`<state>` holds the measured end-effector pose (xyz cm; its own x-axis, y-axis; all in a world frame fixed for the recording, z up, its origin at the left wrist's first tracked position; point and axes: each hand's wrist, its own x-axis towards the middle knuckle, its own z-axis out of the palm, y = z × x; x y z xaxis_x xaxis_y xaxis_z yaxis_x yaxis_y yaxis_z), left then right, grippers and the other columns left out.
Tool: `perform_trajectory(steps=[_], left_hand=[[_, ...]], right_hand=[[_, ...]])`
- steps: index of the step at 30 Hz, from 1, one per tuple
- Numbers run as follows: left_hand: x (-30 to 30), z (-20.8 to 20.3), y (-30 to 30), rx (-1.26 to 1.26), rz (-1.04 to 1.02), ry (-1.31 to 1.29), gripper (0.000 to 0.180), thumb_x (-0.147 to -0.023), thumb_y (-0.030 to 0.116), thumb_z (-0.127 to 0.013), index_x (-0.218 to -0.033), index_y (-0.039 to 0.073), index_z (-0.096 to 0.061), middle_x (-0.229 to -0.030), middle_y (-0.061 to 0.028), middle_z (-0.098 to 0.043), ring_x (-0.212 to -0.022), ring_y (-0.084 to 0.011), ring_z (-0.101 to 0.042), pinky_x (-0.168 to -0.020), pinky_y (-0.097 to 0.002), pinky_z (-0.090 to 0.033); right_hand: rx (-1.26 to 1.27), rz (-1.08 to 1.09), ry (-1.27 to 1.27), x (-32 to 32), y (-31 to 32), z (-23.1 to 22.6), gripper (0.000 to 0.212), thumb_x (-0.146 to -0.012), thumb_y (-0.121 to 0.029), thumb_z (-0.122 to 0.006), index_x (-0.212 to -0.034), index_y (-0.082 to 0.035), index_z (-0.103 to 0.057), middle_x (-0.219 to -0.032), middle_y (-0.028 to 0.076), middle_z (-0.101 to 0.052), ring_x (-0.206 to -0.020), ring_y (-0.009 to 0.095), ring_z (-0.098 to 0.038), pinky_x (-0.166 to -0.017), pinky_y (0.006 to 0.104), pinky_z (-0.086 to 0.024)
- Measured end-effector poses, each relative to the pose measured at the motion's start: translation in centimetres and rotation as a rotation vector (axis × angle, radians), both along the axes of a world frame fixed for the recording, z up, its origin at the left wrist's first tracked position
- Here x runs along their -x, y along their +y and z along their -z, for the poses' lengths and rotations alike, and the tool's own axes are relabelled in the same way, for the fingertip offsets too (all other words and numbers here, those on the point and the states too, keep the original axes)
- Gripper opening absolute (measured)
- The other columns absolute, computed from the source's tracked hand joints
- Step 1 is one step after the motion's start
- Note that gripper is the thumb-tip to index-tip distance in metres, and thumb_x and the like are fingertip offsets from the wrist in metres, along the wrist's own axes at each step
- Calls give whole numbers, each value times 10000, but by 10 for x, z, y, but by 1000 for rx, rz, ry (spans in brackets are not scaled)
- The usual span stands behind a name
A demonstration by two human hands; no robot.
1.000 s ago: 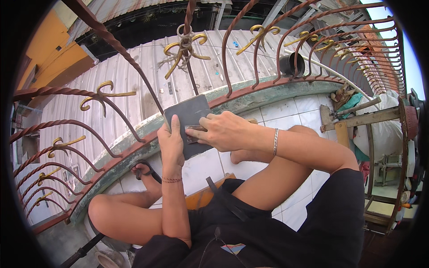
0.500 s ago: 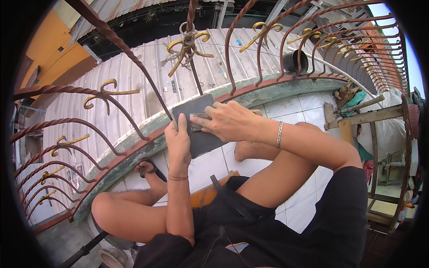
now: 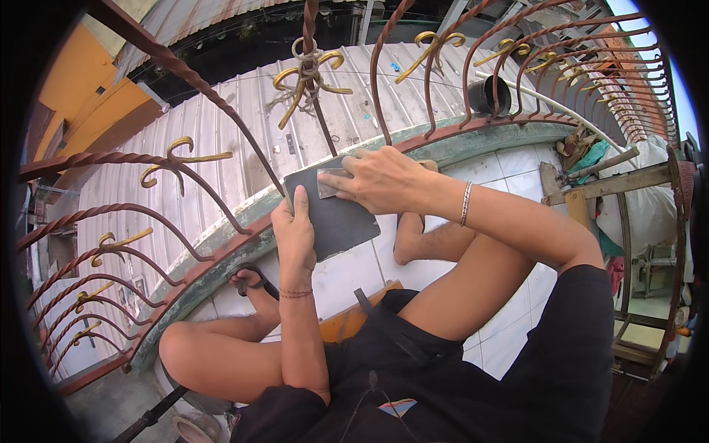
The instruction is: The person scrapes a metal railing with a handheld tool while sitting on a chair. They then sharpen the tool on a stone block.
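Note:
A dark grey rectangular sheet (image 3: 340, 229), flat and stiff-looking, is held up in front of me. My left hand (image 3: 294, 235) grips its left edge, thumb lying on the face and the other fingers hidden behind. Against the sheet's upper part my right hand (image 3: 385, 181) presses a small flat pale-grey piece (image 3: 329, 190), partly see-through or shiny. Its fingertips rest on top of this piece; I cannot tell what it is exactly.
A curved railing of twisted brown bars with gold scrolls (image 3: 177, 156) rises beyond the sheet. A black pot (image 3: 487, 96) hangs at the railing. On the right stands a wooden frame (image 3: 628, 188) beside a white sack (image 3: 642, 221). White tiles (image 3: 354, 277) cover the floor.
My right hand has slid the small piece a little farther up across the sheet, showing more of the sheet's lower face. My left hand keeps its grip.

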<state>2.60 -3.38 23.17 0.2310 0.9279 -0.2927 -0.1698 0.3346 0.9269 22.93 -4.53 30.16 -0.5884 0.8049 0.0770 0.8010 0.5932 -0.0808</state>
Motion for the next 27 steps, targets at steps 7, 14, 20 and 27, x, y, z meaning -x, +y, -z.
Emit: perform_trajectory(steps=[7,14,20,27], left_hand=[[-5,1,5,-33,-30,37,348,-1061,299,-536,-1092,-30,-643,-975,-64,-691,-809,-97,-630,-698,-251,-531],[-7,-10,0,-29,-47,4,325,-1064,260,-533,-1028,-34,-666,-899,-28,-676,-752,-58,-544,-656,-258,-491],[-3,-5,0,-24,0,0,324,-1065,271,-526,-1064,-27,-651,-946,-61,-700,-781,-83,-636,-675,-257,-540],[-3,1,-1,-59,-17,-12,322,-1068,258,-519,-1049,-36,-651,-916,-59,-692,-742,-79,-619,-639,-259,-539]], right_hand=[[-45,28,-22,-10,11,-1,421,-939,-337,-632,-1326,-172,-651,-824,81,-624,-728,235,-651,-564,341,-534],[50,3,-31,-2,2,-7,403,-947,-297,-616,-1303,-111,-651,-851,125,-665,-767,260,-682,-631,361,-545],[8,-71,0,1,-7,0,429,-942,-323,-624,-1318,-116,-648,-849,112,-652,-785,265,-676,-584,358,-536],[36,-55,-16,7,-6,-4,431,-943,-333,-621,-1316,-120,-650,-855,116,-652,-735,261,-652,-552,353,-522]])
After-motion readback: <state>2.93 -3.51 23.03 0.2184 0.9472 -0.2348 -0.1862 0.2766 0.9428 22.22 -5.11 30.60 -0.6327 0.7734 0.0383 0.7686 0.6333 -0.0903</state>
